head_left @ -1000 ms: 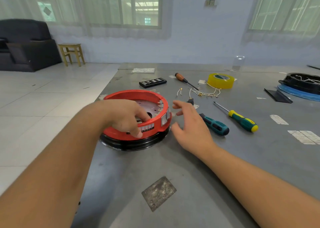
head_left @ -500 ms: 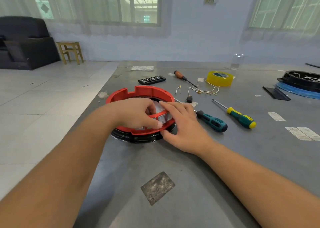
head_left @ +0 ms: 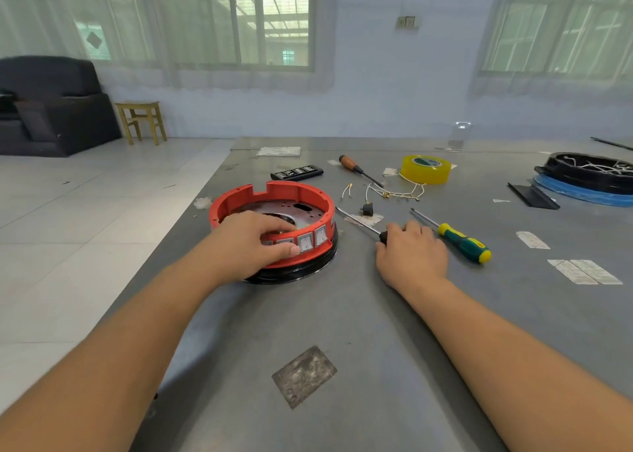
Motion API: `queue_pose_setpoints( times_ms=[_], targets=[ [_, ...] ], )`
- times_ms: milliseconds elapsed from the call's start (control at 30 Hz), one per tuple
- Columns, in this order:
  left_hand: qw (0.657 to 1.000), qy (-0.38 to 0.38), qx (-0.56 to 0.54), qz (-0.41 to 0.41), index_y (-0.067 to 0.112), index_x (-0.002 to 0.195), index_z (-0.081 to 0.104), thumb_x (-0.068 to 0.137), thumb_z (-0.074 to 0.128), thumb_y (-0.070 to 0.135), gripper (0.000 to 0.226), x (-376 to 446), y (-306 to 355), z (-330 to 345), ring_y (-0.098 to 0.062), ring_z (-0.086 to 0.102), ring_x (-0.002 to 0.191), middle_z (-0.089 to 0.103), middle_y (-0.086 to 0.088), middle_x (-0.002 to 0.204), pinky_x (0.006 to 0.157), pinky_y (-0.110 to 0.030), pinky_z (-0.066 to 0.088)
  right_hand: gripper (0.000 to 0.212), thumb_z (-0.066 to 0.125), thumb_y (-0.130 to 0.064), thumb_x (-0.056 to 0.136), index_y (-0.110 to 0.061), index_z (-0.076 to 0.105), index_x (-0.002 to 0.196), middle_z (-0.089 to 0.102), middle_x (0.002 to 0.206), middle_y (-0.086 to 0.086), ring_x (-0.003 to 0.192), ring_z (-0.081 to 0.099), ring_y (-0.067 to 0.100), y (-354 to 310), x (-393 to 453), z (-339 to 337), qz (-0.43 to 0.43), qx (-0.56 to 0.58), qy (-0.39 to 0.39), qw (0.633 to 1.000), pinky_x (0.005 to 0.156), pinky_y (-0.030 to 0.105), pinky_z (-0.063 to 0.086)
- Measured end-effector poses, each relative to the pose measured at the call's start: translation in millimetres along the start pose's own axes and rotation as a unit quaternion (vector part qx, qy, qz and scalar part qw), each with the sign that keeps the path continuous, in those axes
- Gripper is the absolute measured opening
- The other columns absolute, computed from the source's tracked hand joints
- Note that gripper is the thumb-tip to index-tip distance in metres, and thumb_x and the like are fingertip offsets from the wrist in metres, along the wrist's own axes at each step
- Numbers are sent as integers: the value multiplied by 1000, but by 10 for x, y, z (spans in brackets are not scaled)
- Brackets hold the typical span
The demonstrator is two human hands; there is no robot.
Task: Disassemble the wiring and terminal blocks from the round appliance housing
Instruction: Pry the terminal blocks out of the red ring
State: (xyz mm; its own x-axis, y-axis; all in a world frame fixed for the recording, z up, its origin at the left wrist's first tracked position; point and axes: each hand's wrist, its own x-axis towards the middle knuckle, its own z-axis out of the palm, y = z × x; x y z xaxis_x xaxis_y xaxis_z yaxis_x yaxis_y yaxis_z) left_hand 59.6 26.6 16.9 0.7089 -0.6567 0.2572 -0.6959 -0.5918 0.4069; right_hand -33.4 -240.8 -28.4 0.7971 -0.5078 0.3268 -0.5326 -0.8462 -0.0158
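The round red housing (head_left: 239,194) sits on a black base near the table's left edge, with a metal plate inside and rocker switches (head_left: 310,240) in its near wall. My left hand (head_left: 253,242) grips the near rim, fingers curled inside and thumb on the outer wall. My right hand (head_left: 411,252) lies to the right of the housing, curled over the handle of a screwdriver whose metal shaft (head_left: 356,220) points back left. The handle itself is hidden under the hand. Loose wires with terminals (head_left: 394,194) lie behind.
A green and yellow screwdriver (head_left: 462,242) lies right of my right hand. Further back are an orange-handled screwdriver (head_left: 352,167), yellow tape (head_left: 425,169), a black strip (head_left: 297,173) and a small black part (head_left: 367,209). A second black housing (head_left: 589,174) sits far right.
My right hand left the housing's switches and moved right onto the blue-handled screwdriver. My left hand stays on the near rim of the housing.
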Motion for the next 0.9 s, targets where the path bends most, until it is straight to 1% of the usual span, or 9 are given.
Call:
queue_pose_setpoints(
  times_ms=[67, 133, 200, 333, 500, 633, 767, 833, 900],
  targets=[
    [998, 52, 34, 26, 37, 133, 69, 95, 65, 55, 41, -64, -47, 98, -12, 55, 127, 69, 14, 131, 111, -37, 40, 35, 45, -42, 103, -20, 59, 125, 57, 126, 10, 121, 53, 31, -5, 20, 31, 5, -4, -4, 1000, 89, 40, 44],
    [994, 91, 57, 13, 38, 136, 65, 97, 53, 63, 48, -141, -97, 196, -16, 47, 135, 66, 12, 131, 118, -44, 27, 32, 44, -38, 104, -19, 59, 124, 58, 125, 9, 119, 54, 32, 6, 35, 57, 13, 0, 0, 1000, 85, 40, 44],
    [989, 129, 72, 20, 37, 137, 64, 102, 41, 66, 51, -173, -137, 282, -18, 44, 135, 65, 12, 128, 117, -45, 23, 34, 39, -38, 106, -16, 58, 122, 58, 123, 10, 116, 57, 33, 16, 45, 71, 29, 33, 18, 999, 79, 41, 43],
    [985, 155, 61, 34, 30, 134, 64, 100, 35, 53, 51, -94, -135, 346, -16, 42, 130, 65, 10, 125, 113, -43, 24, 38, 28, -43, 108, -16, 54, 115, 61, 117, 9, 105, 61, 35, 5, 42, 81, 41, 127, 54, 990, 69, 40, 37],
    [980, 186, 51, 40, 16, 128, 62, 94, 40, 31, 44, -44, -158, 404, -14, 44, 122, 63, -2, 124, 107, -39, 33, 35, 24, -48, 107, -23, 49, 101, 65, 100, 6, 86, 57, 35, 33, -45, 31, -58, 181, 43, 981, 65, 40, 36],
    [981, 176, 17, 77, 19, 125, 59, 95, 46, 37, 38, -48, -259, 359, -9, 42, 124, 57, 4, 124, 106, -38, 40, 42, 18, -66, 96, -32, 44, 93, 55, 77, -9, 80, 60, 29, 49, -128, 5, -146, 192, 40, 970, 61, 37, 38],
    [976, 201, 15, 78, 22, 117, 61, 93, 47, 40, 33, -44, -418, 264, -13, 43, 128, 56, 5, 122, 117, -40, 30, 68, 5, -94, 77, -38, 43, 81, 52, 63, -13, 62, 51, 5, 70, -135, 11, -160, 185, 58, 968, 50, 29, 31],
    [981, 177, 22, 71, 22, 114, 63, 95, 41, 43, 36, -26, -452, 263, -17, 51, 117, 61, 6, 114, 109, -39, 34, 72, 1, -96, 74, -38, 43, 79, 50, 60, -13, 59, 48, 3, 111, -126, 16, -169, 162, 70, 970, 49, 28, 28],
    [981, 179, 29, 68, 21, 113, 66, 97, 37, 45, 41, -17, -455, 299, -17, 53, 109, 63, 7, 107, 103, -36, 33, 75, 2, -94, 76, -35, 48, 82, 49, 58, -14, 58, 48, 7, 168, -91, 7, -182, 131, 84, 971, 48, 27, 29]
  ],
)
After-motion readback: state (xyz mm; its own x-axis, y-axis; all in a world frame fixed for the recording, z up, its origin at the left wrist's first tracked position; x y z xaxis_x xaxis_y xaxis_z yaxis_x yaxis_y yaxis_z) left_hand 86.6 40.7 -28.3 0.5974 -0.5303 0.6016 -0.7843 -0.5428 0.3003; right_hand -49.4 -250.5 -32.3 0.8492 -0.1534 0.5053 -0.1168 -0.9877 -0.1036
